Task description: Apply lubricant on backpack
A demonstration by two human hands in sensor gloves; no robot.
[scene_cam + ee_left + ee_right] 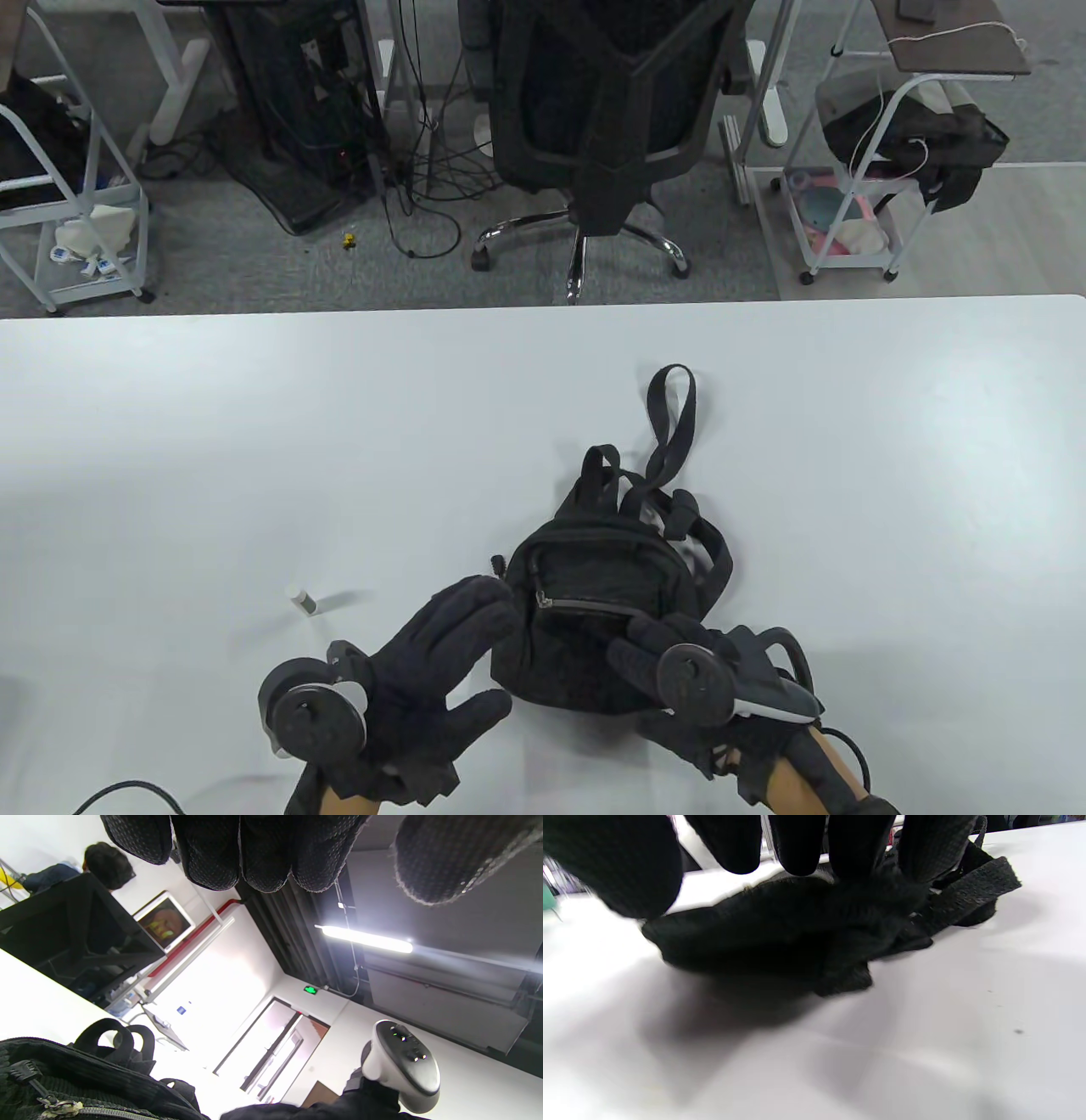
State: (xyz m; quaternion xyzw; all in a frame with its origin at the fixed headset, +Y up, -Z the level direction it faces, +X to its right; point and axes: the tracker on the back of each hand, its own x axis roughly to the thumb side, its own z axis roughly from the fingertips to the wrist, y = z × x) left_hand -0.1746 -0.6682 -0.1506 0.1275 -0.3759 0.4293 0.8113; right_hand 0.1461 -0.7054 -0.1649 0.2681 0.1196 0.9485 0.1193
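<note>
Small white lubricant tube (pixel 303 600) lies left of centre nr the surface's (pixel 254 441) front edge. Left hand (pixel 424 679), fingers spread, holds nothing, just beside black backpack (pixel 594 594) at front centre. Right hand (pixel 696 671) rests fingers on pack's near-right corner; grip can't be told.

No words, brand names or numbers could be read on anything. The one sign was a small green lit panel (pixel 310 989) high on the wall above a doorway (its symbol was too small to make out).
</note>
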